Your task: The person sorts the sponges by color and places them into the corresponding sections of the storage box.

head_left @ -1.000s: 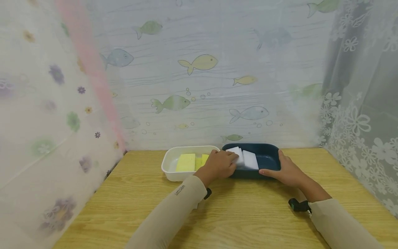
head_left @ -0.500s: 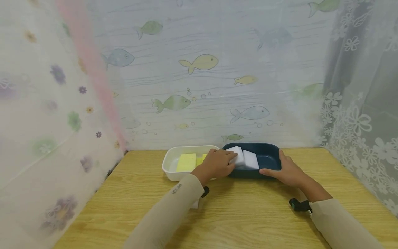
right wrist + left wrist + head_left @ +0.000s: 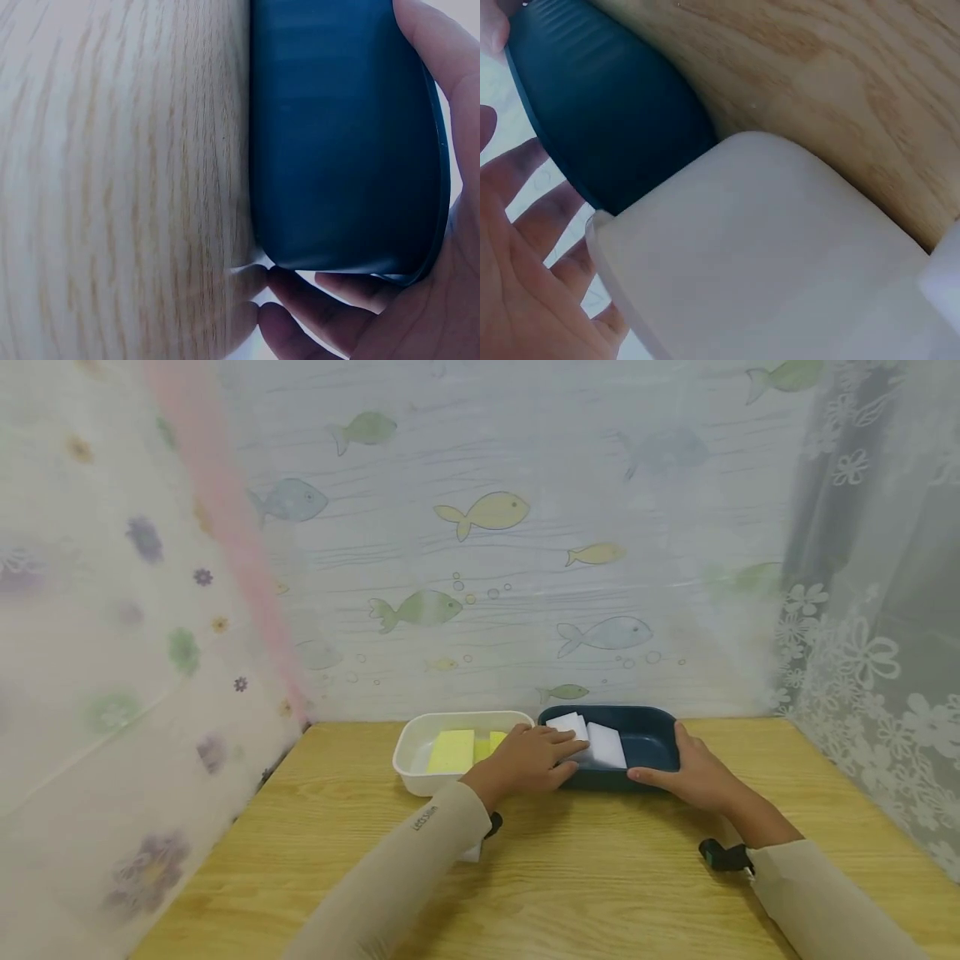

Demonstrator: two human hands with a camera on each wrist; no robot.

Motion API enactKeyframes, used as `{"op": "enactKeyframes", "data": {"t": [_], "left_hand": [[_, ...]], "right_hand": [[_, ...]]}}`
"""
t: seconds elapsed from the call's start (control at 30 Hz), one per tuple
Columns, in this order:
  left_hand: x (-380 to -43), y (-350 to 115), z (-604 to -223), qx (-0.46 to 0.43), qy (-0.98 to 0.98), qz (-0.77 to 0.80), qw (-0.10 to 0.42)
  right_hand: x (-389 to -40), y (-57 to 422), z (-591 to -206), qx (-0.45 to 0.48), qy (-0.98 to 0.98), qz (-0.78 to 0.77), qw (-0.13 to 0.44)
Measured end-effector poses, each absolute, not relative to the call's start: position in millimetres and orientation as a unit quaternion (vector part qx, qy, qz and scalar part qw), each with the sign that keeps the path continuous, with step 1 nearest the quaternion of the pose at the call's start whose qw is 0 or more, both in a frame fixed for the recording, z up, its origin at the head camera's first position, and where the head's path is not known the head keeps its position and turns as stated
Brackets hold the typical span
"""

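Note:
In the head view, my left hand (image 3: 528,762) reaches over the near left rim of a dark blue bin (image 3: 647,748). Its fingers lie fairly straight and spread at the white sponges (image 3: 606,746), which lean together in the bin's left half. The left wrist view shows this hand (image 3: 525,259) with its fingers apart over the rims. My right hand (image 3: 697,770) grips the bin's right end, thumb at the near rim and fingers round the far side. In the right wrist view, fingertips curve round the bin's end wall (image 3: 345,150).
A white bin (image 3: 411,760) with yellow sponges (image 3: 452,752) stands close against the blue bin's left end. Part of a white piece (image 3: 471,853) shows on the wooden table (image 3: 585,877) beside the left sleeve. A fish-print curtain (image 3: 487,627) hangs behind the table.
My left hand has loosened: its fingers have straightened and spread, and its thumb now stands apart from the white sponges. The right hand keeps its grip on the blue bin.

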State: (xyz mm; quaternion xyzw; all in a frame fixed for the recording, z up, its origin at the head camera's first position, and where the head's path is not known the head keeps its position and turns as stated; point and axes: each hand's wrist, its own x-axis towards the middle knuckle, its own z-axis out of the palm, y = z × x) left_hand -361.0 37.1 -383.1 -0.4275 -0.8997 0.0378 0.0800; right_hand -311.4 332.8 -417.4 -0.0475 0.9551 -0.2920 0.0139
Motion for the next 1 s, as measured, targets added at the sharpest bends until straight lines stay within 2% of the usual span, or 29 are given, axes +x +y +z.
{"op": "enactKeyframes", "data": {"t": [1.0], "left_hand": [[-353,41,-378,-0.399,-0.914,0.046,0.060]], "right_hand": [[-311,332,-418,-0.049,0.956,-0.289,0.014]]}}
